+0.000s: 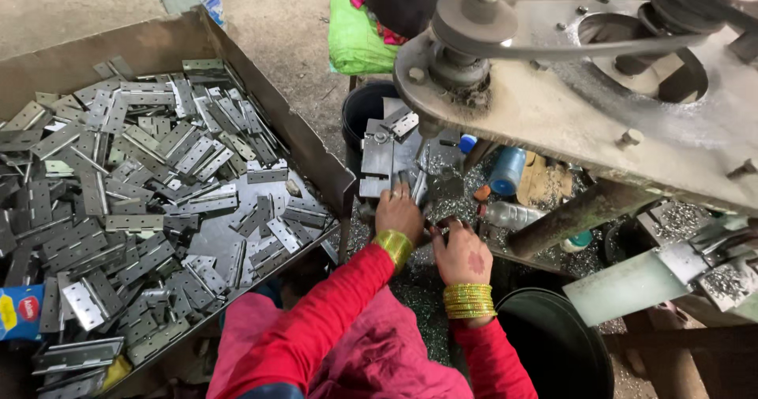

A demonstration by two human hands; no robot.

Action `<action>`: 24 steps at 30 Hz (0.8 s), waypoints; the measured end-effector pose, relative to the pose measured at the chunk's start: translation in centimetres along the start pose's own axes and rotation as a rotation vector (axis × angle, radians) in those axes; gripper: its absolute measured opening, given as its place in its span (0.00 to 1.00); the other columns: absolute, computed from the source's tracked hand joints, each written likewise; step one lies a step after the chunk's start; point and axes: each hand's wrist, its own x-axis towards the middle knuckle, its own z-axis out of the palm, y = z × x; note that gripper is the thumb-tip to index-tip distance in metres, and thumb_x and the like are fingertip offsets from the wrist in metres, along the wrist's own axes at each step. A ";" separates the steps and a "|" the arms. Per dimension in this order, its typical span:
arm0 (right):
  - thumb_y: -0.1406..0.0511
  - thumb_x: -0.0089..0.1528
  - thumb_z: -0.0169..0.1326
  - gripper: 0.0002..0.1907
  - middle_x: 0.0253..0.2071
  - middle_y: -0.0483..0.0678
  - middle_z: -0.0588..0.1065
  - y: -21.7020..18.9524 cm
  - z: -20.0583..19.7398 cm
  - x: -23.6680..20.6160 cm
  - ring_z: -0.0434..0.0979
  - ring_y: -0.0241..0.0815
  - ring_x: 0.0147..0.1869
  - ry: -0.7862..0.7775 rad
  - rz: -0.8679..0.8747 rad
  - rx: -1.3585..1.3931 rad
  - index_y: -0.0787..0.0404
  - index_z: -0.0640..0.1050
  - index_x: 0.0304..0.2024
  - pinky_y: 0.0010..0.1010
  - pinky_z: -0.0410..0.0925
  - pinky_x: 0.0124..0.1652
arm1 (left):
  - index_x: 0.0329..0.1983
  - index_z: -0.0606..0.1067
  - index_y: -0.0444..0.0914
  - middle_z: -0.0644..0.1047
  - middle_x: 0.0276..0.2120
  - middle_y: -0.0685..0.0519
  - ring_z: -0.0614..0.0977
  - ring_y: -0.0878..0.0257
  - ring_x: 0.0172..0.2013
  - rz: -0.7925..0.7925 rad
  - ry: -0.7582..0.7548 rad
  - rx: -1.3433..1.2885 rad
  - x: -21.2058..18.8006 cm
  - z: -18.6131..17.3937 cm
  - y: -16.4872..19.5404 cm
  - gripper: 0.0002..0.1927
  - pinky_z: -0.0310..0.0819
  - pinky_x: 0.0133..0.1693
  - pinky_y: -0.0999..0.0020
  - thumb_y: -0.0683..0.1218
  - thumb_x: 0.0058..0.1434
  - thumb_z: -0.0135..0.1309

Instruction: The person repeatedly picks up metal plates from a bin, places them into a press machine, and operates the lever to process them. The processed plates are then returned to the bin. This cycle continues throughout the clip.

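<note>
Hinge plate (pixel 377 159) lies flat on the machine bed (pixel 442 201), beneath the belt pulley (pixel 474 16) of the drill press. The left hand (pixel 399 212) rests its fingertips on the plate's near edge, fingers together and pressing down. The right hand (pixel 462 254) sits just beside it; its fingers curl near the bed, and whether they pinch anything cannot be told. The plate looks stiff, thin steel, fairly light, likely sharp-edged and slippery with metal shavings (pixel 430 304); flat faces offer the safest hold. Room is tight: the cardboard box (pixel 308 142) of hinges (pixel 142 201) borders the left, a black bucket (pixel 553 344) the near right.
</note>
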 end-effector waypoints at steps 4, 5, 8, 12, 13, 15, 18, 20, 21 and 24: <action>0.52 0.63 0.56 0.17 0.41 0.56 0.81 0.2 0.2 0.2 0.81 0.59 0.44 -0.026 0.009 0.001 0.57 0.81 0.44 0.47 0.72 0.42 | 0.48 0.83 0.37 0.72 0.65 0.41 0.62 0.47 0.73 0.075 -0.170 -0.024 0.1 1.4 -0.1 0.18 0.60 0.58 0.55 0.48 0.67 0.46; 0.51 0.64 0.55 0.18 0.41 0.56 0.81 0.2 0.2 0.2 0.81 0.58 0.44 -0.065 0.035 -0.048 0.57 0.81 0.44 0.47 0.72 0.43 | 0.48 0.83 0.38 0.76 0.63 0.42 0.62 0.47 0.74 0.084 -0.272 -0.053 0.5 1.9 -0.1 0.17 0.60 0.62 0.54 0.47 0.70 0.45; 0.52 0.63 0.56 0.18 0.42 0.56 0.81 0.0 -0.1 0.2 0.81 0.61 0.44 -0.027 0.015 0.022 0.57 0.81 0.44 0.49 0.72 0.42 | 0.41 0.85 0.39 0.74 0.64 0.42 0.64 0.51 0.69 -0.010 0.104 -0.084 1.2 3.2 0.1 0.16 0.58 0.62 0.53 0.49 0.65 0.48; 0.51 0.61 0.56 0.19 0.43 0.57 0.80 -0.5 -0.9 0.2 0.81 0.62 0.44 -0.038 0.004 0.051 0.56 0.81 0.45 0.50 0.72 0.42 | 0.39 0.85 0.42 0.75 0.62 0.41 0.66 0.48 0.65 0.027 0.184 0.031 1.6 3.3 0.0 0.16 0.58 0.56 0.56 0.51 0.59 0.49; 0.51 0.62 0.55 0.19 0.42 0.58 0.81 -0.5 -1.0 0.3 0.81 0.62 0.44 -0.078 0.016 0.067 0.55 0.80 0.47 0.50 0.72 0.43 | 0.38 0.85 0.43 0.75 0.62 0.43 0.66 0.48 0.65 0.017 0.140 0.082 1.7 3.1 -0.1 0.16 0.58 0.56 0.57 0.51 0.59 0.48; 0.51 0.63 0.54 0.20 0.40 0.59 0.81 0.2 -0.6 0.7 0.81 0.63 0.45 -0.158 0.039 0.094 0.53 0.80 0.50 0.50 0.71 0.44 | 0.40 0.85 0.42 0.75 0.61 0.44 0.66 0.48 0.67 -0.001 0.025 0.093 2.0 2.6 0.0 0.16 0.58 0.56 0.57 0.51 0.62 0.47; 0.49 0.61 0.55 0.22 0.41 0.60 0.81 2.5 1.9 0.9 0.80 0.63 0.47 -0.214 0.106 0.068 0.52 0.79 0.53 0.50 0.71 0.46 | 0.45 0.84 0.40 0.76 0.60 0.45 0.65 0.48 0.68 -0.008 -0.092 0.042 2.8 1.8 0.0 0.18 0.57 0.59 0.56 0.51 0.66 0.46; 0.49 0.61 0.54 0.23 0.41 0.60 0.81 4.9 4.7 0.3 0.81 0.62 0.47 -0.175 0.067 0.101 0.53 0.78 0.53 0.49 0.72 0.46 | 0.47 0.84 0.40 0.75 0.60 0.45 0.66 0.47 0.68 -0.015 -0.124 0.061 2.9 1.5 -0.1 0.18 0.56 0.61 0.55 0.51 0.67 0.45; 0.49 0.61 0.54 0.24 0.41 0.60 0.81 6.3 6.3 -0.3 0.81 0.61 0.46 -0.170 0.058 0.109 0.54 0.77 0.54 0.49 0.72 0.45 | 0.48 0.83 0.39 0.75 0.61 0.45 0.66 0.48 0.68 -0.028 -0.098 0.044 2.8 1.5 -0.2 0.19 0.56 0.61 0.55 0.52 0.68 0.45; 0.49 0.61 0.54 0.26 0.41 0.60 0.81 9.4 11.4 -4.2 0.82 0.60 0.46 -0.337 0.174 -0.031 0.56 0.76 0.54 0.49 0.73 0.44 | 0.51 0.82 0.37 0.73 0.63 0.44 0.64 0.49 0.68 -0.042 -0.021 -0.030 2.3 1.5 -0.8 0.22 0.56 0.60 0.55 0.54 0.68 0.45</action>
